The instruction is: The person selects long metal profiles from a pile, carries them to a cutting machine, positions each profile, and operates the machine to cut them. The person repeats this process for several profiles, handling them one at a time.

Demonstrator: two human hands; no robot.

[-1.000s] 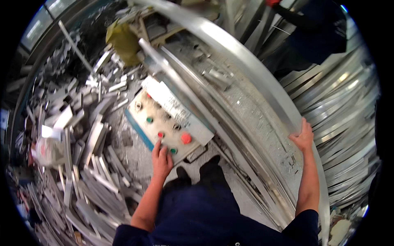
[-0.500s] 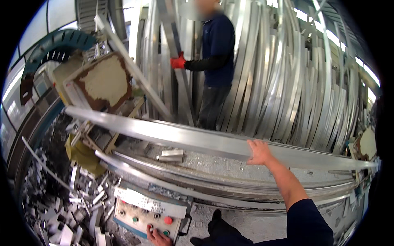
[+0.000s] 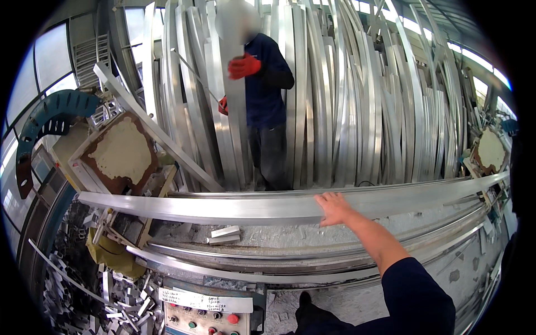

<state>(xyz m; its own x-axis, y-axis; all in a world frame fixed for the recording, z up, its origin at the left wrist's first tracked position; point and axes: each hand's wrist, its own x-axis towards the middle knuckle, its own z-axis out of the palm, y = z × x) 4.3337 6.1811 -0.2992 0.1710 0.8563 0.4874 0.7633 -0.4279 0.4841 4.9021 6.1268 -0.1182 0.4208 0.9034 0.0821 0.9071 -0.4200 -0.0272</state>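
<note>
A long silver aluminium profile (image 3: 251,209) runs across the view from left to far right. My right hand (image 3: 335,210) holds it near the middle, fingers over its upper edge and thumb lower on the near face. Below on the left is a control panel (image 3: 184,319) with coloured buttons and a paper strip (image 3: 206,300) with handwriting along its top. My left hand is out of the picture.
A person (image 3: 268,84) in red gloves stands beyond the profile, handling another upright profile (image 3: 234,123). Many profiles (image 3: 374,111) lean behind. Metal offcuts (image 3: 117,301) pile at lower left. Machine heads (image 3: 120,153) (image 3: 491,151) flank the bench, where short cut pieces (image 3: 224,234) lie.
The view has shifted, and my left hand, earlier at the panel's buttons, has left the picture. My right hand stays on the profile. The other person has turned, and both red gloves now show.
</note>
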